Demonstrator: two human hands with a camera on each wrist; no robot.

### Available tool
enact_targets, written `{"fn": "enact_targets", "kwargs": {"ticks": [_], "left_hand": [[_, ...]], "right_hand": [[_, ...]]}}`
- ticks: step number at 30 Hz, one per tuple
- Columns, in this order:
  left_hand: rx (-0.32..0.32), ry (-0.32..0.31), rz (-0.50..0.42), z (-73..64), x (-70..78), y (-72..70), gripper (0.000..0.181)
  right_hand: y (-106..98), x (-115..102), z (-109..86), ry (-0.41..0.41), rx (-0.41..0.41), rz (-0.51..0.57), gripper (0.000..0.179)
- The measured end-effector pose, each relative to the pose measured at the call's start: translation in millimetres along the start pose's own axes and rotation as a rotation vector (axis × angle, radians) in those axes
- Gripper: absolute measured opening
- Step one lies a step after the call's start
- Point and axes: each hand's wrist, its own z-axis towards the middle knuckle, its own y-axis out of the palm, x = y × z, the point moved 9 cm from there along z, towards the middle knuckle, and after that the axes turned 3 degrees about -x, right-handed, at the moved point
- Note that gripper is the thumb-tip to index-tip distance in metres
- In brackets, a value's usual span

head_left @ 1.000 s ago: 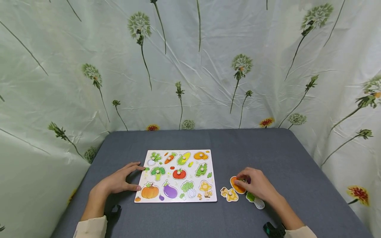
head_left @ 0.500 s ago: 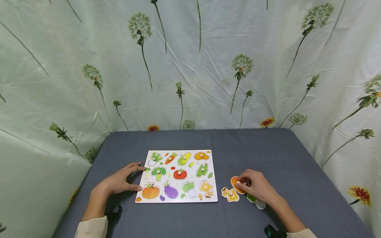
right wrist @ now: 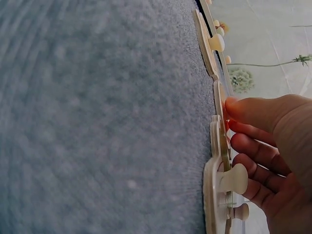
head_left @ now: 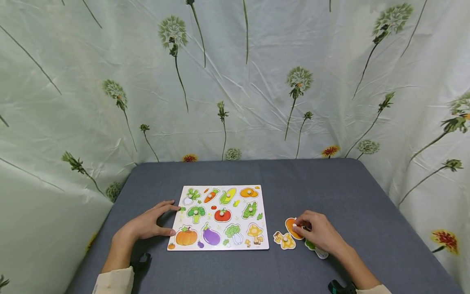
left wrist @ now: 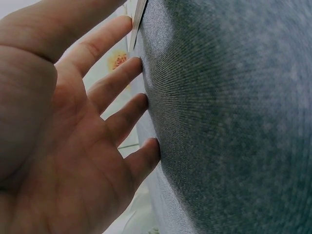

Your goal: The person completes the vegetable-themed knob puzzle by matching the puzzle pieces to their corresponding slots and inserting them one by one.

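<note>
In the head view my left hand (head_left: pixel 150 222) spreads its fingers at the left side of a white vegetable puzzle board (head_left: pixel 205 248); thumb and index fingertips touch its edge. The left wrist view also shows those fingers (left wrist: pixel 113 87) straight and apart. My right hand (head_left: pixel 319 232) pinches an orange pumpkin puzzle piece (head_left: pixel 289 223) at its middle, thumb and index together, with the piece flat on the table. Close by lie a yellow mushroom piece (head_left: pixel 287 242) and a bok choy piece (head_left: pixel 322 253), the latter partly under the hand. Something dark beneath the fingers is mostly hidden.
A grey cloth covers the table (head_left: pixel 235 273). Knobbed pieces, such as a tomato (head_left: pixel 222 215), sit in the board's upper two rows; its bottom row shows pictures without knobs. A flowered curtain (head_left: pixel 257 102) hangs behind the table.
My right thumb and index have shifted slightly to the right on the pumpkin piece and drawn in at its middle. The left hand and the board keep their places.
</note>
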Motion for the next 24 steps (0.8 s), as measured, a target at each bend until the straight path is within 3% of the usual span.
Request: {"fn": "enact_targets", "kwargs": {"ticks": [17,24], "left_hand": [[-0.004,-0.029,0.006,-0.5,-1.5,1.1,0.085],[-0.005,-0.028,0.007,0.1,-2.9,1.1,0.086]], "right_hand": [[-3.6,-15.5,12.5,-0.063,0.036,0.024,0.006],[3.8,-43.8,32.2,-0.075,0.02,0.06,0.006]]}}
